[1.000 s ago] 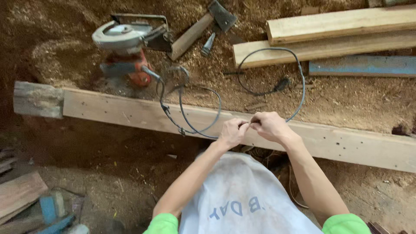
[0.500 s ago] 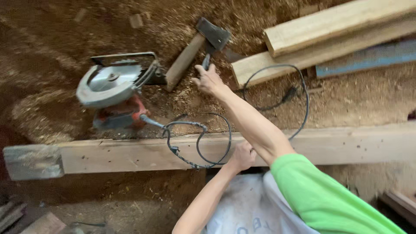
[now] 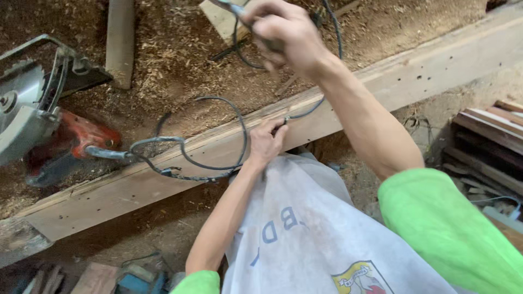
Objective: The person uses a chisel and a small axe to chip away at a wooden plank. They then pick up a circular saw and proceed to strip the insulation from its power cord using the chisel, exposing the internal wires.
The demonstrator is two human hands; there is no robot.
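The cord (image 3: 218,158) lies looped over the plank (image 3: 414,76), running from the saw (image 3: 38,125) on the sawdust floor. The left hand (image 3: 266,142) stays on the plank, fingers pinching the cord. The right hand (image 3: 283,30), at the plank a second ago, has reached out and now comes back raised, fingers closed round a small grey tool (image 3: 234,8), blurred.

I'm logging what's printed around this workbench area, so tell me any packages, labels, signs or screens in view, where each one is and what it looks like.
Printed cloth apron or sack: over the person's lap, bottom centre; white fabric with blue lettering, stained.
Emblem on that cloth: bottom edge; shield-shaped, yellow with red and dark parts.
No packages, signs or screens show.
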